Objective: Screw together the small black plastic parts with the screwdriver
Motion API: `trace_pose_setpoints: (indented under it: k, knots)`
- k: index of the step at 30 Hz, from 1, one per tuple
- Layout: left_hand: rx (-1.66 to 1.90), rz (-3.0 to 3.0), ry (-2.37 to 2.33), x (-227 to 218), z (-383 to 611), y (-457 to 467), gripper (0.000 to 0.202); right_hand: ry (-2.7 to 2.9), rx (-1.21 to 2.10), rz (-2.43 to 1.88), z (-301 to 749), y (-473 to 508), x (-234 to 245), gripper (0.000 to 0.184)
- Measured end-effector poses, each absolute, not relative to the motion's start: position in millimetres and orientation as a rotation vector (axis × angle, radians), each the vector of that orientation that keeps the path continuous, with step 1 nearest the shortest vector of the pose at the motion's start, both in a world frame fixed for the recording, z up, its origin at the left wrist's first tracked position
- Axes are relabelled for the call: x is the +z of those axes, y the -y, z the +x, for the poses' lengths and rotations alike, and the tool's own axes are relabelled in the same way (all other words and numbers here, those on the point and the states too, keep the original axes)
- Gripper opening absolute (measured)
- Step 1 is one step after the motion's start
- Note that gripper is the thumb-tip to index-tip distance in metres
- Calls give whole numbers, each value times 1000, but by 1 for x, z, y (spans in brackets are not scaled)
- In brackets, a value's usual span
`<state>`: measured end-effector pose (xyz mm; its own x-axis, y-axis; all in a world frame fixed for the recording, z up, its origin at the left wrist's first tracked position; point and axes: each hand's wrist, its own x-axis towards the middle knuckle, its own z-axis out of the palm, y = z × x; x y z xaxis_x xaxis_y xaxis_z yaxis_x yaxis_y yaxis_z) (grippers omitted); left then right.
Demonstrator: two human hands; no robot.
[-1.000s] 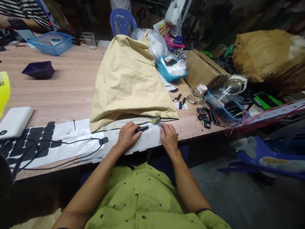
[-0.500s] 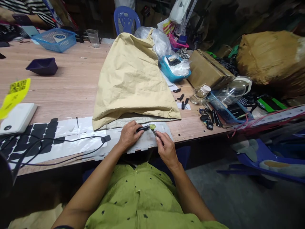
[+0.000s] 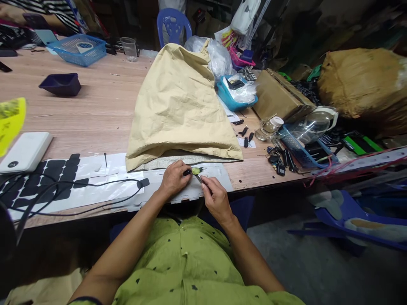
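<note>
My left hand (image 3: 174, 180) rests at the table's front edge, fingers closed on a small black part (image 3: 187, 172) whose kind I cannot make out. In my right hand (image 3: 218, 199) is a thin metal tool, apparently tweezers (image 3: 199, 178), pinched between thumb and fingers. At the tool's tip is a small round yellow-green piece (image 3: 196, 170), over or against the black part; whether it touches is too small to tell. Beneath both hands lies a pale grey sheet (image 3: 219, 171). Just beyond them stands a large beige cloth bag (image 3: 181, 106).
Black cables (image 3: 95, 185) and a white power-bank-like box (image 3: 27, 152) lie on the left. To the right are several black key fobs (image 3: 280, 168), a jar (image 3: 269, 128) and a blue basket (image 3: 307, 146). A dark tray (image 3: 60, 84) sits farther back.
The tool and the round green piece have moved left, closer to my left hand and over the black part. My right hand has shifted slightly left. The view has shifted slightly.
</note>
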<state>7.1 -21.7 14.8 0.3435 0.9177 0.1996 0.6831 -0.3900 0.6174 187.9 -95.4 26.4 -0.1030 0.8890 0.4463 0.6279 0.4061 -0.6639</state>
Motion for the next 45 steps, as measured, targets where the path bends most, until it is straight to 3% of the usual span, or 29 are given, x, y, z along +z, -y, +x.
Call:
trace_pose_setpoints:
  k: [6, 18, 32, 45]
  knots:
    - [732, 2165, -1401, 15, 8, 22, 20, 1817, 306, -1388, 197, 87, 25, 29]
    - [743, 2171, -1413, 20, 6, 26, 15, 1843, -348, -1807, 218, 69, 5, 27]
    - [718, 2334, -1112, 31, -5, 65, 15, 1892, -358, -1897, 207, 72, 12, 28]
    - [420, 2544, -985, 29, -5, 102, 23, 1894, -312, -1894, 204, 73, 11, 29]
